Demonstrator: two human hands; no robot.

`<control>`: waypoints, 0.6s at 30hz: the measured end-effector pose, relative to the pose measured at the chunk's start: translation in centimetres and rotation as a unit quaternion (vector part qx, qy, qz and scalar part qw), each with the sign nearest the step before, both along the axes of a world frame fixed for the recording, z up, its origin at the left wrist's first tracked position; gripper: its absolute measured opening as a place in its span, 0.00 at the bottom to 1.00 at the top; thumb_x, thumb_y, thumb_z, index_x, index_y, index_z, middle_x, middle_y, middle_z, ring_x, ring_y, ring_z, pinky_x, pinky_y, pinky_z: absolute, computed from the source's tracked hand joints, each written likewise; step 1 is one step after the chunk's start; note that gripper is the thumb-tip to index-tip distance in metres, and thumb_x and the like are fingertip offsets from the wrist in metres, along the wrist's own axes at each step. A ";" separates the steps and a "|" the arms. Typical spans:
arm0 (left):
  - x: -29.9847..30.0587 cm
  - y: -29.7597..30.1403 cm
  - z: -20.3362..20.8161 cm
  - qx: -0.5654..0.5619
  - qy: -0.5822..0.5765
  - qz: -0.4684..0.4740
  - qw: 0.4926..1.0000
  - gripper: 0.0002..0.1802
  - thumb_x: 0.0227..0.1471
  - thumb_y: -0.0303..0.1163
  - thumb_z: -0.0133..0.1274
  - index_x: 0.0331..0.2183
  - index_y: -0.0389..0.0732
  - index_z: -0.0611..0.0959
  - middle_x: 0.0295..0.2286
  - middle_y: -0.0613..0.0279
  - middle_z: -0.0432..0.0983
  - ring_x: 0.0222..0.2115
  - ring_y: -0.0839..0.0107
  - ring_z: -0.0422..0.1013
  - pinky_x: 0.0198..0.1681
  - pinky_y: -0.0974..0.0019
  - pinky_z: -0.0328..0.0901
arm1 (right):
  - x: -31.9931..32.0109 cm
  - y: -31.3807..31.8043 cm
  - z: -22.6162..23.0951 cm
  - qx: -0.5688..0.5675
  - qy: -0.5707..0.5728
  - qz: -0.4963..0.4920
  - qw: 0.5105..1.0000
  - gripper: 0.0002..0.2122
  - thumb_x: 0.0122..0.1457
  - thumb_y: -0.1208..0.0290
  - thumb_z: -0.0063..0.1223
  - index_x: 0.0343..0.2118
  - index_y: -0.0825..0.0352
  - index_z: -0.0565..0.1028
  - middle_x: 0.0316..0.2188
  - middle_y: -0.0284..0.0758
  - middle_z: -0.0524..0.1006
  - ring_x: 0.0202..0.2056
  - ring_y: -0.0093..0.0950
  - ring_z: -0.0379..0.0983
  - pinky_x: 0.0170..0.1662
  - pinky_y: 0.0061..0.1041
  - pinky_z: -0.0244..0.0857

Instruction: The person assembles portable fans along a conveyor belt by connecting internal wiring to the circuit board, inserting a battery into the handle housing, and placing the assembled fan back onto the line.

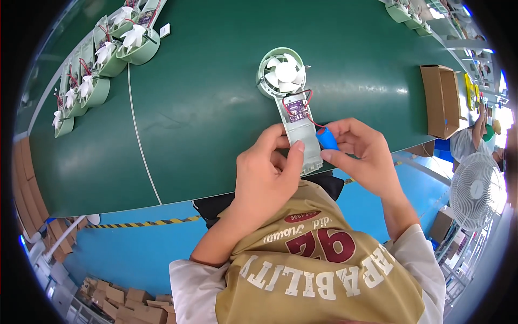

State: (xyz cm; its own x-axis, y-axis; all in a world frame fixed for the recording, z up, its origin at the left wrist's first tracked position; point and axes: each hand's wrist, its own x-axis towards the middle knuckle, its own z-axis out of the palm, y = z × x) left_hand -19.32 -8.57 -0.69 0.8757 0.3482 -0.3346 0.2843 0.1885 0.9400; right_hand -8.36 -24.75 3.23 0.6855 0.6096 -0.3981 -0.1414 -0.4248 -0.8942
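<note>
A pale green handheld fan housing [310, 147] lies on the green table with its handle toward me. Its round head holds white fan blades [285, 72]. In the upper handle sits a purple circuit board [295, 110], with red and black wires running from it. My left hand [270, 164] grips the handle from its left side, thumb on the inner face. My right hand [362, 154] pinches a blue cylindrical battery [326, 138] just right of the handle. The battery's wires reach up to the board.
Several similar open fan housings [139, 49] stand in rows at the far left, near a small white block [165, 30]. More housings [402, 12] are at the far right. A cardboard box [441, 102] rests on the right edge; a white floor fan [477, 189] stands beyond.
</note>
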 end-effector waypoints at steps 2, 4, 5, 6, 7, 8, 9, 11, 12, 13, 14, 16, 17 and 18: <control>0.0 -0.1 0.3 -0.045 0.011 0.003 0.999 0.14 0.59 0.28 0.53 0.46 0.32 0.77 0.29 0.56 0.82 0.21 0.76 0.77 0.21 0.70 0.70 | -0.1 0.0 -0.2 0.013 0.046 -0.025 0.999 0.19 0.54 0.84 0.62 0.50 0.74 0.73 0.41 0.34 0.78 0.41 0.22 0.76 0.44 0.21 0.72; 0.0 -0.2 0.2 -0.092 0.020 0.004 0.996 0.15 0.61 0.28 0.52 0.48 0.32 0.77 0.30 0.56 0.82 0.23 0.76 0.78 0.22 0.70 0.71 | 0.0 0.2 0.2 -0.020 -0.027 -0.030 0.999 0.18 0.52 0.82 0.65 0.47 0.74 0.76 0.37 0.33 0.79 0.38 0.21 0.77 0.43 0.21 0.73; 0.0 -0.3 -0.1 -0.080 0.002 0.001 0.997 0.15 0.62 0.27 0.51 0.48 0.32 0.76 0.31 0.56 0.82 0.24 0.75 0.78 0.23 0.70 0.72 | -0.1 0.3 0.5 -0.021 -0.026 -0.031 0.999 0.18 0.52 0.82 0.65 0.47 0.74 0.76 0.37 0.33 0.79 0.38 0.21 0.77 0.43 0.21 0.73; 0.0 -0.4 -0.3 -0.068 -0.017 -0.002 0.998 0.15 0.63 0.27 0.50 0.49 0.32 0.76 0.31 0.56 0.82 0.26 0.74 0.79 0.24 0.71 0.72 | -0.4 0.6 0.7 -0.024 -0.068 -0.032 0.997 0.17 0.52 0.81 0.65 0.46 0.74 0.77 0.36 0.34 0.79 0.37 0.21 0.77 0.41 0.21 0.73; 0.0 -0.5 -0.2 -0.067 -0.015 -0.002 0.998 0.15 0.63 0.27 0.50 0.49 0.32 0.76 0.31 0.56 0.82 0.26 0.74 0.79 0.24 0.71 0.72 | -0.6 0.8 0.9 -0.027 -0.108 -0.030 0.993 0.16 0.51 0.81 0.66 0.44 0.74 0.79 0.34 0.34 0.80 0.36 0.20 0.77 0.39 0.21 0.74; 0.1 -0.7 0.0 -0.063 -0.012 0.005 0.998 0.15 0.62 0.27 0.50 0.49 0.32 0.76 0.31 0.55 0.82 0.25 0.74 0.79 0.24 0.71 0.72 | -0.8 1.1 1.1 -0.026 -0.105 -0.030 0.994 0.16 0.51 0.81 0.66 0.44 0.74 0.79 0.34 0.34 0.80 0.36 0.20 0.77 0.39 0.21 0.74; 0.1 -0.7 0.1 -0.059 -0.008 0.012 0.998 0.14 0.62 0.26 0.50 0.49 0.31 0.77 0.30 0.55 0.82 0.25 0.74 0.78 0.25 0.71 0.72 | -1.1 1.3 1.2 -0.026 -0.151 -0.032 0.988 0.16 0.51 0.81 0.66 0.44 0.74 0.79 0.33 0.34 0.80 0.36 0.21 0.77 0.37 0.21 0.74; 0.1 -0.8 -0.1 -0.050 -0.011 0.010 0.999 0.14 0.62 0.26 0.50 0.48 0.31 0.77 0.30 0.54 0.82 0.25 0.75 0.78 0.25 0.71 0.72 | -1.3 1.8 1.2 -0.026 -0.196 -0.034 0.980 0.16 0.51 0.81 0.66 0.44 0.73 0.80 0.31 0.34 0.80 0.35 0.21 0.78 0.35 0.20 0.75; 0.0 -0.8 -0.2 -0.041 -0.016 0.007 0.999 0.14 0.62 0.25 0.50 0.48 0.31 0.77 0.29 0.54 0.82 0.25 0.75 0.78 0.25 0.71 0.72 | -1.3 2.0 0.9 -0.031 -0.237 -0.023 0.971 0.16 0.50 0.81 0.66 0.44 0.73 0.80 0.30 0.34 0.80 0.34 0.21 0.78 0.33 0.20 0.75; 0.0 -0.8 -0.3 -0.041 -0.015 0.009 0.999 0.14 0.62 0.25 0.50 0.48 0.31 0.77 0.29 0.54 0.82 0.25 0.75 0.78 0.25 0.71 0.72 | -1.3 2.2 0.8 -0.036 -0.278 -0.013 0.960 0.16 0.50 0.81 0.66 0.44 0.73 0.81 0.30 0.35 0.79 0.33 0.22 0.78 0.32 0.20 0.75; 0.0 -0.9 -0.5 -0.041 -0.022 0.014 0.999 0.14 0.61 0.25 0.50 0.47 0.31 0.77 0.29 0.54 0.82 0.25 0.75 0.78 0.26 0.71 0.72 | -1.4 2.3 0.8 -0.036 -0.277 -0.011 0.960 0.16 0.50 0.81 0.66 0.44 0.73 0.81 0.30 0.35 0.79 0.33 0.22 0.78 0.32 0.20 0.75; 0.0 -1.0 -0.8 -0.041 -0.029 0.023 0.998 0.13 0.61 0.25 0.51 0.47 0.31 0.77 0.28 0.54 0.82 0.25 0.75 0.78 0.26 0.71 0.71 | -1.6 2.7 0.7 -0.058 -0.284 0.002 0.957 0.17 0.49 0.80 0.67 0.44 0.72 0.81 0.29 0.36 0.79 0.30 0.23 0.78 0.31 0.20 0.74; -0.1 -1.1 -1.0 -0.039 -0.040 0.021 0.998 0.13 0.61 0.25 0.51 0.47 0.31 0.77 0.28 0.54 0.82 0.24 0.75 0.78 0.26 0.71 0.71 | -1.7 2.8 0.7 -0.057 -0.283 0.004 0.957 0.17 0.49 0.80 0.67 0.44 0.72 0.81 0.29 0.36 0.79 0.30 0.23 0.78 0.31 0.20 0.74; -0.1 -1.1 -1.1 -0.037 -0.051 0.020 0.998 0.13 0.61 0.24 0.51 0.46 0.31 0.77 0.28 0.55 0.82 0.24 0.75 0.78 0.26 0.71 0.71 | -1.7 2.9 0.6 -0.065 -0.283 -0.001 0.957 0.17 0.49 0.80 0.67 0.44 0.71 0.81 0.29 0.36 0.79 0.29 0.23 0.78 0.31 0.20 0.74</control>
State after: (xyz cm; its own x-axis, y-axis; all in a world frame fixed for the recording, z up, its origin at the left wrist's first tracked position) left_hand -19.39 -9.62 -1.82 0.8927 0.3609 -0.2697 0.1780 0.2675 0.9470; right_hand -10.09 -21.83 3.81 0.8149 0.5786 -0.0341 0.3494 -0.5374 -0.7676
